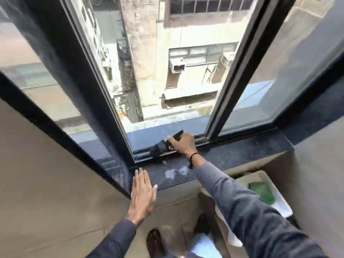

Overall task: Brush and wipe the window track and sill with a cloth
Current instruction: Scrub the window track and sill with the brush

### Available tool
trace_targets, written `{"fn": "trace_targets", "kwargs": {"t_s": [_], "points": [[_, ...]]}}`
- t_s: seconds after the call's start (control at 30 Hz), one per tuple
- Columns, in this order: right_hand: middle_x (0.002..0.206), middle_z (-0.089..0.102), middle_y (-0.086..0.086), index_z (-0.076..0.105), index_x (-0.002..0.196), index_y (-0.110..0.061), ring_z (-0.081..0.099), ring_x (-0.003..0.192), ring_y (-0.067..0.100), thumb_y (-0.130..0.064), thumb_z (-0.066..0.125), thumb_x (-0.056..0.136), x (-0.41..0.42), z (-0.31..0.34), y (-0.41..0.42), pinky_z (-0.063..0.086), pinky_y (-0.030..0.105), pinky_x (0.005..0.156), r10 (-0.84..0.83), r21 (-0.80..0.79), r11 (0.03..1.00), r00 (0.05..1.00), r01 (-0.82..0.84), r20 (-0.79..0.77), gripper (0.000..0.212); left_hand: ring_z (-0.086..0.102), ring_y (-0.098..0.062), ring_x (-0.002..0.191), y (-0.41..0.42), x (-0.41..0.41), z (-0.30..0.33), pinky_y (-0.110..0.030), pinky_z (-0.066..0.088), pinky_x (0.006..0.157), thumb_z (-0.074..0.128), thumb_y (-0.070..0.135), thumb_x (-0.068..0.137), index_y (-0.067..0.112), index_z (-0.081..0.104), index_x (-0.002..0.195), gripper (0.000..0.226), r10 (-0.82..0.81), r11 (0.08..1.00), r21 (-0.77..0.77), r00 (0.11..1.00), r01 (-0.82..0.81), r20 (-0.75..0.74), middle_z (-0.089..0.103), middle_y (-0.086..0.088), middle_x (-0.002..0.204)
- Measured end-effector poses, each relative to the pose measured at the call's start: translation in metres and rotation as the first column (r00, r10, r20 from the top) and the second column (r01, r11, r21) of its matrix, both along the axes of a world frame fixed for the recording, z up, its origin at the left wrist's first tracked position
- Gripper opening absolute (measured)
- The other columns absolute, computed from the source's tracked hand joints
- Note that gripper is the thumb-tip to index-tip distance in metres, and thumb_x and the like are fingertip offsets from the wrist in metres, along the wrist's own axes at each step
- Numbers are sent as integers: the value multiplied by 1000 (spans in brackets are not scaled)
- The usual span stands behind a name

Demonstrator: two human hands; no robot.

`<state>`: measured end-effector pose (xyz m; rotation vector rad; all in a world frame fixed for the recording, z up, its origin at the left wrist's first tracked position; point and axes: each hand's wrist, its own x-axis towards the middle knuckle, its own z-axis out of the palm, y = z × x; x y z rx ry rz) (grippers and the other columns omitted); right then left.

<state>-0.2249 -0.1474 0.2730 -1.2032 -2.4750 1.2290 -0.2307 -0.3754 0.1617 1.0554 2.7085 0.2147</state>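
The right hand [183, 144] is stretched forward over the window track [149, 155], its fingers wrapped around the handle of a dark brush [160, 147]. The bristle end is pressed into the track just left of the hand. A dark cord bracelet [193, 159] is worn on that wrist, and a grey sleeve [242, 207] covers the forearm. The left hand [142, 192] is laid flat, fingers together and extended, holding nothing, with fingertips resting on the front edge of the dark speckled stone sill [232, 155]. Pale smudges [176, 172] are seen on the sill between the two hands, which are well apart.

The sliding window is open in the middle; dark frames [236, 71] stand on either side of the gap, with glass panes beyond them. Weathered buildings are seen outside, far below. Beige walls flank the sill. Low at the right, a white tray [279, 202] holding a green cloth [263, 192] is partly hidden by the right arm. The track runs clear to the right frame.
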Motion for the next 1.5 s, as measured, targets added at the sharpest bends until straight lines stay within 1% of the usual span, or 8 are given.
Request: {"fn": "trace_targets", "kwargs": {"t_s": [0.1,0.27,0.5,0.63,0.8,1.1,1.3,1.5], "points": [[69,69,19,63,61,-6,69,71,34,-38,63,90,10,13,18,49,36,61,88,231,966,987,-118,136,43,-3,-41,155,-3,3,-4,-51,8,129,2,49,92,-6,4,154,83,-56,995,-90,998,53,-34,-4,-27,165],[67,68,19,64,63,-5,69,67,38,-25,56,92,31,36,51,59,42,69,-74,563,823,971,-70,229,36,3,-42,154,-4,5,1,-51,7,128,5,48,92,-8,10,153,83,-64,995,-80,995,57,-78,2,-28,164],[74,75,18,72,70,0,64,64,24,-37,66,89,-33,10,-40,57,32,66,101,35,994,993,-103,53,42,13,-42,152,-3,3,0,-51,10,128,13,48,91,-9,20,151,83,-61,997,-54,997,59,-42,12,-29,162],[61,65,13,57,57,-10,64,63,28,-35,64,87,4,24,15,50,30,55,13,227,973,991,-44,135,39,6,-43,153,-3,1,-3,-54,13,128,10,49,91,-9,13,152,85,-64,995,-72,998,64,-10,5,-29,163],[80,72,24,67,71,-6,71,80,41,-24,53,93,39,38,61,57,42,75,-128,569,821,952,-57,280,32,-19,-38,152,-5,-1,-11,-47,-9,123,3,55,89,-5,-7,153,88,-70,996,-58,996,73,64,-19,-24,163],[73,77,19,76,75,2,76,72,31,-33,69,87,-14,11,-35,63,46,74,51,-15,999,999,-52,-16,37,-26,-37,150,-6,-4,-17,-47,-14,122,2,58,88,-3,-14,152,90,-86,994,-61,993,91,86,-27,-22,162],[74,71,22,57,61,-10,71,78,39,-24,54,93,41,37,49,57,41,76,-120,511,859,960,-26,252,34,-28,-37,150,-7,-3,-15,-48,-13,123,0,58,87,-2,-16,151,90,-83,996,-29,993,86,90,-29,-22,161],[62,68,16,65,60,-7,70,67,31,-24,61,89,-9,19,-27,56,32,65,-26,285,958,995,-3,100,35,-23,-38,151,-6,-3,-15,-48,-12,122,3,58,88,-4,-10,152,90,-86,995,-36,993,89,81,-22,-23,162]]}}
